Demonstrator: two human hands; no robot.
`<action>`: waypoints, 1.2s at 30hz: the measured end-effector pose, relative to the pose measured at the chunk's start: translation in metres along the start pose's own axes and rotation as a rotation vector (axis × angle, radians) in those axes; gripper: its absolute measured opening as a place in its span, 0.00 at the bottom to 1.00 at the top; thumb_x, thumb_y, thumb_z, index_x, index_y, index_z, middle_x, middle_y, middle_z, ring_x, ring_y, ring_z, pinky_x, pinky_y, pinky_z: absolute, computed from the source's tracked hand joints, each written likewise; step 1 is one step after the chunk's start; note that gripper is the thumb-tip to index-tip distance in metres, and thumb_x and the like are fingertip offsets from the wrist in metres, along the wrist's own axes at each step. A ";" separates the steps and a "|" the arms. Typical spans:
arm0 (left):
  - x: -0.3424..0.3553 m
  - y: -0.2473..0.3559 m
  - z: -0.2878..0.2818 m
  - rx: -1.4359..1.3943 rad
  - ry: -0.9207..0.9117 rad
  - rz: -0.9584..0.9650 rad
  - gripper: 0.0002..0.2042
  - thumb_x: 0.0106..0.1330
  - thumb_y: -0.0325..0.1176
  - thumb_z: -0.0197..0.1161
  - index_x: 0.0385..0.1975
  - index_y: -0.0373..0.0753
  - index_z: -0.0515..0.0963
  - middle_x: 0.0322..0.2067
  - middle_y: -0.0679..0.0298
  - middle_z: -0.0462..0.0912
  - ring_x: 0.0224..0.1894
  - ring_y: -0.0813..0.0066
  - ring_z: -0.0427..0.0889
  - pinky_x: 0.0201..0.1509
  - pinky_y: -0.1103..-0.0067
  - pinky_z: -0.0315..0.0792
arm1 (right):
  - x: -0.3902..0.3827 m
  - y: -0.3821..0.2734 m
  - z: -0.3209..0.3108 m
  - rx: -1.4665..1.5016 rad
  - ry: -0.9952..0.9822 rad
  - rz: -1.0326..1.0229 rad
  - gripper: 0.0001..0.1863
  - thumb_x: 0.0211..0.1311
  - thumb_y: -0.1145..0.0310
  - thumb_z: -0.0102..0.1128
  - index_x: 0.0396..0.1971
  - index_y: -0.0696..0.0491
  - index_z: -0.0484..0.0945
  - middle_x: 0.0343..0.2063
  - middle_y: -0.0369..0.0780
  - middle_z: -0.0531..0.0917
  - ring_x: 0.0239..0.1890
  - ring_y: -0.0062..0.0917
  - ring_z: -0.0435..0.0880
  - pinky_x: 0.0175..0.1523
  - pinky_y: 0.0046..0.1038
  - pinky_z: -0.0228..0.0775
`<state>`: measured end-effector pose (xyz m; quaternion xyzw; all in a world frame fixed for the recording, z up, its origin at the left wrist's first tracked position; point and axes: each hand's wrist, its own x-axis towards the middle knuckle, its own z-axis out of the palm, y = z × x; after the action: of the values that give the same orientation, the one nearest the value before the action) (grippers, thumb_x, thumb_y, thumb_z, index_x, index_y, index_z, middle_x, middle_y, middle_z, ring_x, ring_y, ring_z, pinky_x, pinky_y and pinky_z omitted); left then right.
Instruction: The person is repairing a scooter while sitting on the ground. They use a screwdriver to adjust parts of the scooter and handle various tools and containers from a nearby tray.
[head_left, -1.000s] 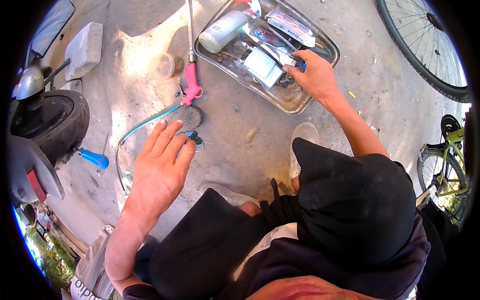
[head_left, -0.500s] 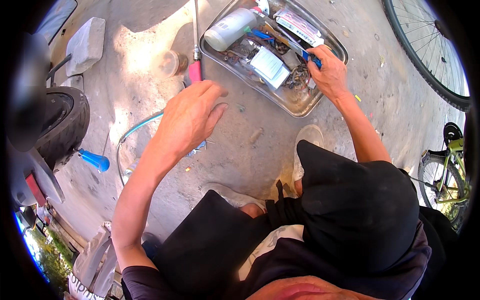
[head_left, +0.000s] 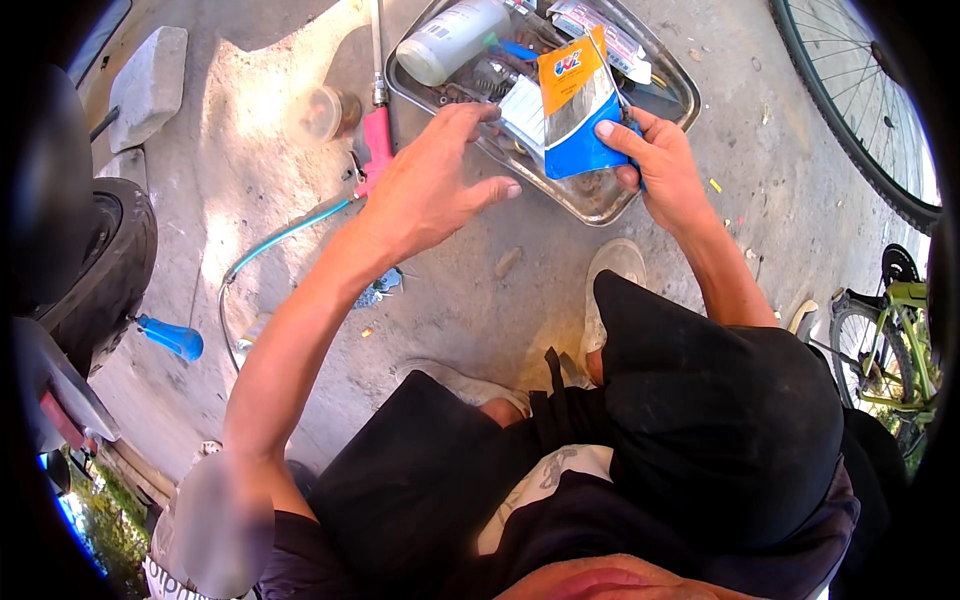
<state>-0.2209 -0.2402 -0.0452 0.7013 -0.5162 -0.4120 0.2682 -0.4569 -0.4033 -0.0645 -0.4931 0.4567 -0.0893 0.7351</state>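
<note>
Between the thumb and fingers of my right hand [head_left: 660, 160] is a flat orange, white and blue packet [head_left: 583, 115], raised over the near right part of the metal tray [head_left: 560, 200]. My left hand [head_left: 440, 175] hovers left of the packet, apart from it, thumb and fingers spread and holding nothing. In the tray lie a clear spray bottle [head_left: 455, 42], a white paper [head_left: 522, 108], a white box [head_left: 600, 38] and small metal parts. Beyond my left wrist, a pink-handled air blow gun [head_left: 376, 145] with a long metal tube rests on the ground.
A round clear tub [head_left: 328, 112] stands left of the blow gun, whose teal hose [head_left: 285, 232] curves toward me. Farther left are a tyre [head_left: 115, 270], a blue-handled tool [head_left: 170, 337] and a pale block [head_left: 150, 85]. A bicycle wheel [head_left: 860, 100] is at the far right.
My right hand has lifted the packet from the tray and turned its broad face up. My left hand has moved right and forward toward it, fingers spreading.
</note>
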 end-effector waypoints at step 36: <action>0.006 -0.020 0.029 -0.780 0.133 -0.281 0.32 0.67 0.28 0.72 0.69 0.32 0.67 0.58 0.53 0.82 0.56 0.66 0.83 0.61 0.70 0.76 | -0.009 0.002 0.051 0.221 0.170 -0.368 0.18 0.63 0.73 0.77 0.51 0.58 0.83 0.39 0.32 0.88 0.26 0.09 0.76 0.28 0.16 0.66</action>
<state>-0.2345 -0.2377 -0.0780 0.6358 -0.2022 -0.5632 0.4875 -0.4243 -0.3645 -0.0560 -0.4752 0.4071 -0.3125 0.7147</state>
